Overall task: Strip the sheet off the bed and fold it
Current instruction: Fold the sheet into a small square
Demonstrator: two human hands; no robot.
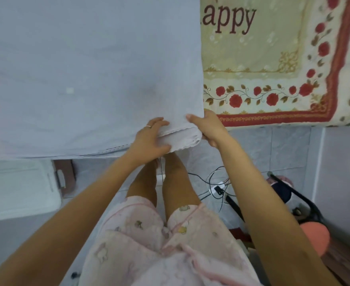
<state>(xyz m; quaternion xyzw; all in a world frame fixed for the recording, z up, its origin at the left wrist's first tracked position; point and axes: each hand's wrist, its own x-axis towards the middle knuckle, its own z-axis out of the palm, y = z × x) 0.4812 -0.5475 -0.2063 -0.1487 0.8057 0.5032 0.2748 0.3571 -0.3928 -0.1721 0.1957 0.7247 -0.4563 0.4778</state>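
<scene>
- Sheet point(87, 69) lies as a pale, flat panel over the left part of the bed. It covers the rose-patterned quilt point(273, 58) up to a straight right edge. Its near right corner hangs just over the bed's near edge, where several layers show stacked.
- Those stacked, scalloped hems suggest the sheet is already off the mattress and partly folded. Laying it flat on the quilt probably serves to keep the layers square while they are matched up.
- Left hand point(151, 139) grips that corner from the left. Its fingers lie over the top layer and its thumb sits beneath the hems, so the stack is pinched between them. A ring shows on one finger.
- Right hand point(209, 129) clamps the same corner from the right, thumb pressed on top beside the sheet's right edge. Its other fingers are hidden behind the cloth.
- Both hands meeting at one corner reads as lining up the layers' edges or taking hold for the next fold. Which of the two cannot be told.
- Both forearms reach forward and converge, one from the lower left and one from the lower right. The wrists are level with the bed's near edge, above the person's knees.
- Below that edge, a white box point(15, 186) stands at the left, and a tangle of cables point(217, 186) lies on the tiled floor at the right.
</scene>
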